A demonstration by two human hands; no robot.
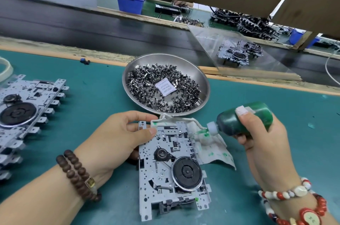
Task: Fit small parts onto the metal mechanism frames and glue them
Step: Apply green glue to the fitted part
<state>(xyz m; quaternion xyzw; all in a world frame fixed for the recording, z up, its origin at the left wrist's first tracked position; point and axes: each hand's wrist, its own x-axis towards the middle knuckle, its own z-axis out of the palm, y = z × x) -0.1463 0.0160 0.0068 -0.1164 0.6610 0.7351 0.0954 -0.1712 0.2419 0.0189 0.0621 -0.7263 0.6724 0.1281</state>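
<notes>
- Right hand curls around a dark green squeeze bottle of glue, its needle tip touching the upper right edge of a grey stamped-metal mechanism frame.
- Left hand pinches the frame's upper left corner, steadying it on the teal work mat over a green-stained white cloth.
- Round steel bowl of small dark metal parts sits just beyond.
- Thin sheet metal looks stiff and light, with sharp edges; gripping by the bare outer edges seems safest, clear of the black flywheel and wet glue.
- More frames lie stacked at the left.
</notes>
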